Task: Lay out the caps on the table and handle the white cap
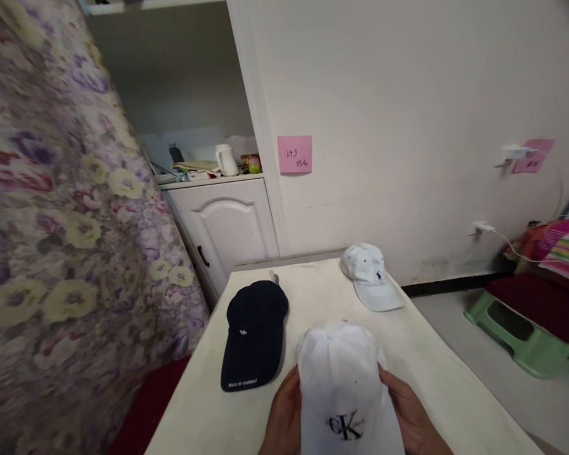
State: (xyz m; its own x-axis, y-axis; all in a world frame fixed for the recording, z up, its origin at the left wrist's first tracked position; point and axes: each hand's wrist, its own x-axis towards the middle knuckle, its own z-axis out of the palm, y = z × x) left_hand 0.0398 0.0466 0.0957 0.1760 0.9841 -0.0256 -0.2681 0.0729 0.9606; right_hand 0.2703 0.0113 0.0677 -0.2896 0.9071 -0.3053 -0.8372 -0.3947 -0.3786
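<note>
A white baseball cap [341, 379] with dark "CK" lettering is held at the near side of the table, its brim toward me and cut off by the lower picture edge. My left hand [284, 414] grips its left side, and my right hand [410, 407] grips its right side, fingers partly hidden by the cap. Left of it lies a dark navy cap [256, 332] with small white lettering along the brim. Farther back, at the table's right, rests a pale blue-white cap [370, 278] with a small dark emblem.
The caps are on a table with a cream cover [208, 379], its far edge near the wall. A floral curtain [76, 221] hangs at the left beside a white cabinet [230, 221]. At the right stands a green stool [526, 347]; a white cable [507, 243] runs from a wall socket.
</note>
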